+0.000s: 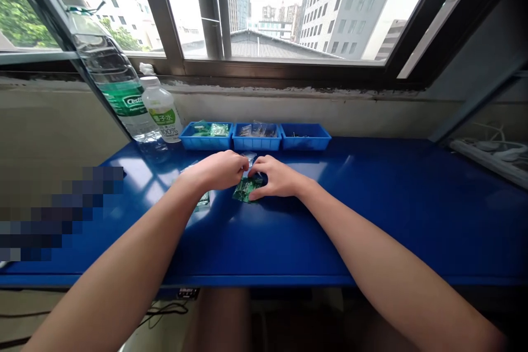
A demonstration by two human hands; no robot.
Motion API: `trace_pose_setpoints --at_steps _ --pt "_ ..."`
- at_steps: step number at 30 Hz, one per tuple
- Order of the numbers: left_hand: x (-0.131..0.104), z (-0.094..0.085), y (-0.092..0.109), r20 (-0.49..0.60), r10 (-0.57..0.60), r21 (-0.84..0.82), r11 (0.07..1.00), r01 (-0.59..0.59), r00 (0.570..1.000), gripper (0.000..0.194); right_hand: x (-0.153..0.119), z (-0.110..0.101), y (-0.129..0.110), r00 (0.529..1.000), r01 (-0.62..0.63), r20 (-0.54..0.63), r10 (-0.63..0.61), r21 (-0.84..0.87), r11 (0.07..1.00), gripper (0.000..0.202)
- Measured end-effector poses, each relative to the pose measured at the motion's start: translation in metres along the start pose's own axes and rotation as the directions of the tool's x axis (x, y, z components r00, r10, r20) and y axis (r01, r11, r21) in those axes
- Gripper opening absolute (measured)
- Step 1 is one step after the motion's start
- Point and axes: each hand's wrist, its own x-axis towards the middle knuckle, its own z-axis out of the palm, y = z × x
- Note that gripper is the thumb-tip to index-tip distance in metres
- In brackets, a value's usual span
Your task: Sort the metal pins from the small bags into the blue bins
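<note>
A small green packet [246, 189] in clear plastic lies on the blue tabletop between my hands. My right hand [280, 177] curves round its right side, thumb at the lower edge and fingers at the top. My left hand [223, 169] is just above and left of it, its fingers curled closed. What those fingertips pinch, if anything, is hidden. A bit of clear plastic bag [249, 157] shows behind the fingertips of both hands. Another green packet [203, 201] lies partly hidden under my left wrist.
Three blue bins stand along the back: one with green packets [219, 130], one with clear bags of small parts [259, 131], one with small dark pieces [303, 135]. A large water bottle [119, 80] and a smaller bottle [161, 110] stand at the back left, below the window.
</note>
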Motion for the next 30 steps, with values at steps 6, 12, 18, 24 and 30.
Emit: trace_pose_setpoints --at_steps 6,12,18,24,30 --pt "0.004 0.003 0.002 -0.131 0.027 -0.106 0.994 -0.041 0.991 0.036 0.002 0.002 0.008 0.997 -0.065 -0.030 0.072 0.186 0.980 0.048" --pt "0.006 0.011 -0.002 -0.182 -0.015 -0.361 0.931 -0.053 0.983 0.037 0.001 0.005 0.021 0.968 -0.089 -0.177 0.177 0.418 0.904 0.034" --pt "0.010 0.021 -0.006 -0.304 -0.072 -0.451 0.889 -0.077 0.950 0.036 0.000 0.002 0.024 0.942 -0.084 -0.222 0.250 0.567 0.819 0.025" --pt "0.010 0.021 0.000 -0.319 -0.079 -0.466 0.881 -0.084 0.945 0.038 0.000 0.001 0.026 0.929 -0.100 -0.265 0.257 0.490 0.866 0.020" --pt "0.012 0.027 -0.004 -0.364 -0.005 -0.367 0.920 -0.139 0.931 0.019 0.001 0.001 0.030 0.920 -0.111 -0.285 0.268 0.466 0.878 0.016"
